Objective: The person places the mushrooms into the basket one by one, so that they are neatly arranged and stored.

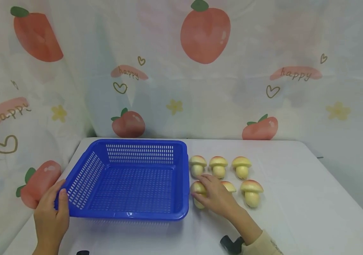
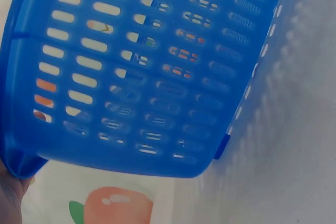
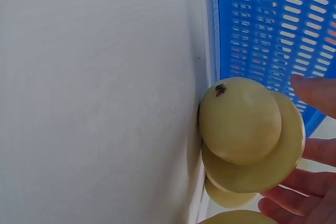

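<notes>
My left hand point(image 1: 52, 216) grips the left rim of a blue plastic basket point(image 1: 130, 215), thumb on the inner side. In the left wrist view the perforated wall of the basket point(image 2: 118, 160) fills much of the frame. My right hand point(image 1: 217, 196) reaches over a toy mushroom point(image 1: 199, 187) with a yellow, red-tinged cap, just right of the basket. In the right wrist view this mushroom point(image 3: 241, 121) lies between the spread thumb and fingers point(image 3: 310, 182); a gap shows at the thumb, and whether the fingertips touch the cap I cannot tell.
More mushrooms stand in two rows on the white table point(image 1: 296, 212): a back-row one point(image 1: 241, 167), and a front-row one point(image 1: 251, 193) at the right. A black object point(image 1: 231, 244) lies by my right wrist. A fruit-print curtain point(image 1: 206, 99) hangs behind.
</notes>
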Demonstrator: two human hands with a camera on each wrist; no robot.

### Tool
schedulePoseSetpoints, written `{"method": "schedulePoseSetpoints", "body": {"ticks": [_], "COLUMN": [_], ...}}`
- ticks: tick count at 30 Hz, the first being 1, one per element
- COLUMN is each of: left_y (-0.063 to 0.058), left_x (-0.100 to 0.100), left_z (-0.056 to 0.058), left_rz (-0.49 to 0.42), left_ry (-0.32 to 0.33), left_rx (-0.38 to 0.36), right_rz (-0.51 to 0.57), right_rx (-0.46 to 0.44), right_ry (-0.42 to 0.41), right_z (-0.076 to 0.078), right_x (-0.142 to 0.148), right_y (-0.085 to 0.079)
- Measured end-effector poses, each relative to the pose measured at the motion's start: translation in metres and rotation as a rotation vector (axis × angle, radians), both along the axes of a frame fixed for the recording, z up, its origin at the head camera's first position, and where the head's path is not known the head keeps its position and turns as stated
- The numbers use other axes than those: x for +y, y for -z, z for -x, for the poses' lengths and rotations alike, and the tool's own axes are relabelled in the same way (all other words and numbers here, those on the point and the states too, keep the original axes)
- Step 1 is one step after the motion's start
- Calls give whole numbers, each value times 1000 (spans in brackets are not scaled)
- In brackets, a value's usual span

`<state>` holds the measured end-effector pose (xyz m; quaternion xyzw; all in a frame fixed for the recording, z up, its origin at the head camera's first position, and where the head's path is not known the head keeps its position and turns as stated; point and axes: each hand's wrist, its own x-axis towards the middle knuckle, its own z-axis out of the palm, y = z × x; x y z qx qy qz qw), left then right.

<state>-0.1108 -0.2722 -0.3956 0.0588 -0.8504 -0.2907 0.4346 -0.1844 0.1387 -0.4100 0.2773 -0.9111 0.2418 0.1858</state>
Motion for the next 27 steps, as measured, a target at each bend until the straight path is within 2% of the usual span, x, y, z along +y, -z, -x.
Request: {"method": "schedulePoseSetpoints", "body": {"ticks": [4,9,21,27], "left_y": [2,5,17,22], "left_x": [-1,-4,-8,-7], "left_z": [-1,-2,1,2], "left_rz": [-57,-88,-149,-227], "left_ry": [-33,-49,-14,-13], "left_rx": [-25,-7,79,66], "right_rz": [5,3,2,-7], "right_rx": [-5,-40,-65,-70], "right_ry": [-7,-2,-16,-11], "right_z": [0,0,0,0], "right_x": [0,-2,-5,-7], "right_y": [0,0,2,3]}}
